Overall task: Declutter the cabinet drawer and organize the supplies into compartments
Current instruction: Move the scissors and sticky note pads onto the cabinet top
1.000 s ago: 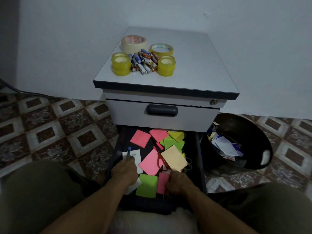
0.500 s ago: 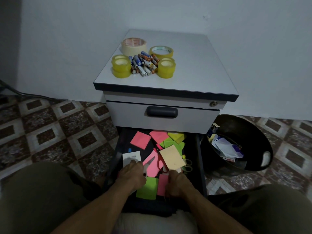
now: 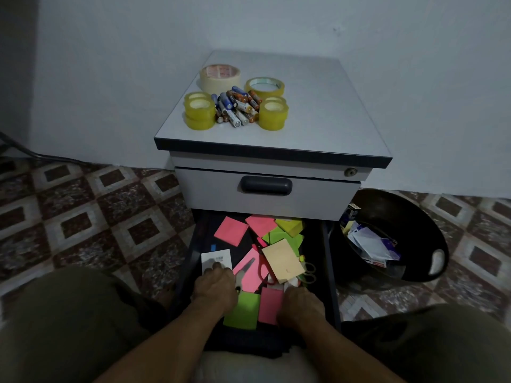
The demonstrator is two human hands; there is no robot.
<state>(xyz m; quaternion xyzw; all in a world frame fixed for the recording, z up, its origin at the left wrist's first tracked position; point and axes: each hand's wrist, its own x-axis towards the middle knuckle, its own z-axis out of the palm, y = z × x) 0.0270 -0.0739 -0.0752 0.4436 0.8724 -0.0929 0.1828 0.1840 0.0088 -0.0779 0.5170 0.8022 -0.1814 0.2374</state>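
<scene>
Barcoded white card [image 3: 217, 258], text unreadable, touched by left hand [image 3: 214, 286], drawer [image 3: 328, 252] 7 o'clock; right hand [image 3: 300, 304] 5 o'clock; grips indiscernible.

The person wears olive-green legwear; trousers or shorts cannot be told. The left leg [image 3: 69, 322] fills the frame from 7 to 9 o'clock as a broad, matte mound of plain cloth, darkening toward its inner edge. The right leg [image 3: 448, 344] shows at 4 to 5 o'clock in the same cloth, deeper in shadow, with a soft crease across it. At 6 o'clock a pale grey-white strip [image 3: 249, 366] of fabric shows; its garment cannot be told. The left forearm [image 3: 166, 346] and right forearm [image 3: 345, 352] are bare to the frame's edge, as are the left hand [image 3: 214, 286] and right hand [image 3: 300, 305].
</scene>
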